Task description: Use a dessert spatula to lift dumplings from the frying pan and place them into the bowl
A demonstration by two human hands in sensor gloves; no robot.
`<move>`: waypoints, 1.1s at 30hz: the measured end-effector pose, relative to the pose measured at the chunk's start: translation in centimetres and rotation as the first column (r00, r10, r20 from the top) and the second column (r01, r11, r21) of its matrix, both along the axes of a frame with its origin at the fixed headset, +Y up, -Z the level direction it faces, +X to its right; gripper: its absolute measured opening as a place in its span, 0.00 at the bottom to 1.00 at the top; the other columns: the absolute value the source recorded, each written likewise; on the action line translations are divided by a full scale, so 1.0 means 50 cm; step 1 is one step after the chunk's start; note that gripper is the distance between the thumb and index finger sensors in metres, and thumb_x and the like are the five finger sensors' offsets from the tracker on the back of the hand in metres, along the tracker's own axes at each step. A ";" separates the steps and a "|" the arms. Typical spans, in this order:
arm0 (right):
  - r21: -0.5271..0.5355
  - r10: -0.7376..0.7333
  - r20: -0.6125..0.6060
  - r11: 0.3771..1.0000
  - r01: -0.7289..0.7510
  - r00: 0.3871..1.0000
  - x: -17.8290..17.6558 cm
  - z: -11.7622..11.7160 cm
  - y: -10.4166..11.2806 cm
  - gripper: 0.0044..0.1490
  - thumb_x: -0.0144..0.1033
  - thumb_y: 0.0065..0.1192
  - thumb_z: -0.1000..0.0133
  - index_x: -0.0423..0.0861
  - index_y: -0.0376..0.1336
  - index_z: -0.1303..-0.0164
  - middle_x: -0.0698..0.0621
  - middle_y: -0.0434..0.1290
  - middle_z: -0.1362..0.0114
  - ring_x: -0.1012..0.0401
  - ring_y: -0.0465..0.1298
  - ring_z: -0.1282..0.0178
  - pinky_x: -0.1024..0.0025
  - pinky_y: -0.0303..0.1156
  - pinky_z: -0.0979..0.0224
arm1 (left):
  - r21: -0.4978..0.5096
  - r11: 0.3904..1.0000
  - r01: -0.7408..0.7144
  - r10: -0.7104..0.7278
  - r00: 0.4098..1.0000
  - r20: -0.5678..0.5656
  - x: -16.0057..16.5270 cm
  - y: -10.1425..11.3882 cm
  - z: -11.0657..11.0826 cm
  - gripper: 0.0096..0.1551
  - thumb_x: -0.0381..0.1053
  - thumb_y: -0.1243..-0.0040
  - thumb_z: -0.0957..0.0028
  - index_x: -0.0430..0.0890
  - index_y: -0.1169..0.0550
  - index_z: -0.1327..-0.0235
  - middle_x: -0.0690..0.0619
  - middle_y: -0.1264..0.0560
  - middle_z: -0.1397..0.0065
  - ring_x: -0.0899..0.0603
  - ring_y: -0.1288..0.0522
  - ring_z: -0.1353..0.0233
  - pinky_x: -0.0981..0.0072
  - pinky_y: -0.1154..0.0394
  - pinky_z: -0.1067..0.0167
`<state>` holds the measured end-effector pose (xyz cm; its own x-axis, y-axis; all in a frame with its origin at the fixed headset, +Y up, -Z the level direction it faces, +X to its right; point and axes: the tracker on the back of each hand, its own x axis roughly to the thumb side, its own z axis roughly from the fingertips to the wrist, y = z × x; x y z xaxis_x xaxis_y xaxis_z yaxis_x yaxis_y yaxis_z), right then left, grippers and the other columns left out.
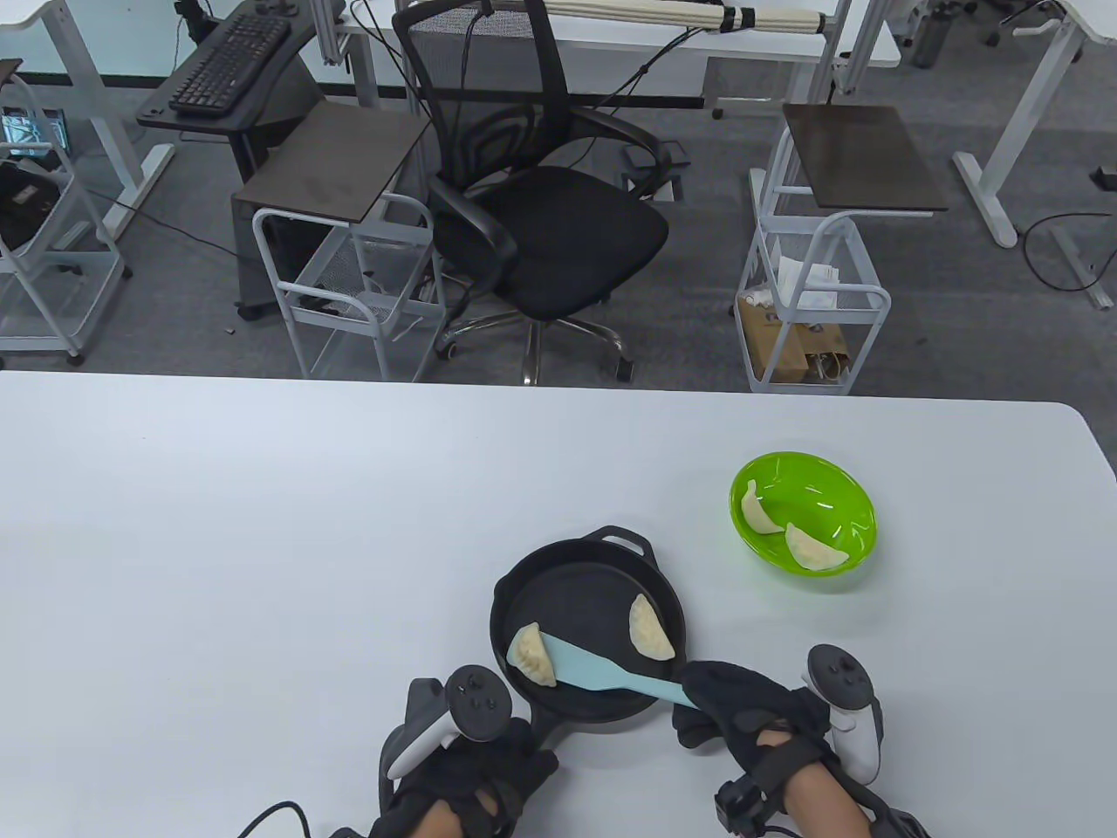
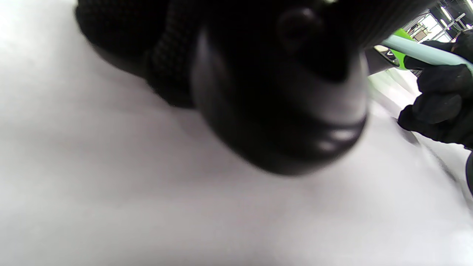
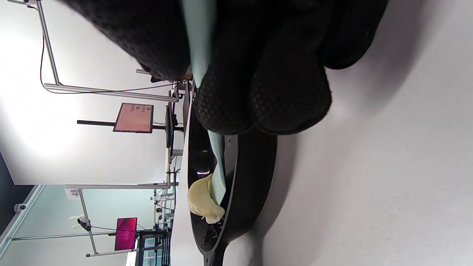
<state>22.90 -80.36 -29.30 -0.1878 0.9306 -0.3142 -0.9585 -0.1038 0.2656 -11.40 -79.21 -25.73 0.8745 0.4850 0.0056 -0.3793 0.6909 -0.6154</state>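
Table view: my right hand (image 1: pixel 742 711) is gripping the spatula (image 1: pixel 602 672), its blade touching the dumpling (image 1: pixel 532 656) at the pan's (image 1: pixel 524 580) nine o'clock; my left hand (image 1: pixel 471 777) is clutching the pan handle.

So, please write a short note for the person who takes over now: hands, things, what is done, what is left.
Right hand grips the light blue dessert spatula; its blade tip is at the left dumpling in the frying pan.
Left hand is at the pan's handle; the grip itself is hidden.
Done: two dumplings lie in the green bowl.
Left: two in the pan, the left one and the one on the right side.
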 end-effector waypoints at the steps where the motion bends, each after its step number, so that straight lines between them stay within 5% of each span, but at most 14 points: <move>1: 0.000 -0.003 0.002 1.000 0.003 1.000 0.000 0.000 0.000 0.29 0.39 0.66 0.39 0.34 0.66 0.34 0.40 0.82 0.46 0.43 0.82 0.52 0.40 0.65 0.29 | -0.001 1.000 0.000 0.000 1.000 0.000 0.000 0.000 0.000 0.39 0.70 0.44 0.49 0.48 0.29 0.31 0.60 0.11 0.59 0.49 0.15 0.64 0.50 0.22 0.53; 33: 0.046 -0.134 0.161 0.991 0.128 0.978 0.026 0.005 0.012 0.29 0.39 0.63 0.38 0.34 0.65 0.33 0.40 0.81 0.45 0.43 0.82 0.51 0.38 0.65 0.28 | 0.000 1.000 -0.001 0.001 1.000 -0.001 0.000 -0.001 0.000 0.39 0.70 0.44 0.49 0.48 0.29 0.31 0.59 0.11 0.58 0.49 0.15 0.63 0.50 0.22 0.53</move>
<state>24.22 -79.77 -29.06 -0.0120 0.9546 -0.2977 -0.9945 0.0194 0.1026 -11.40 -79.25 -25.71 0.8742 0.4855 0.0053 -0.3800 0.6910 -0.6149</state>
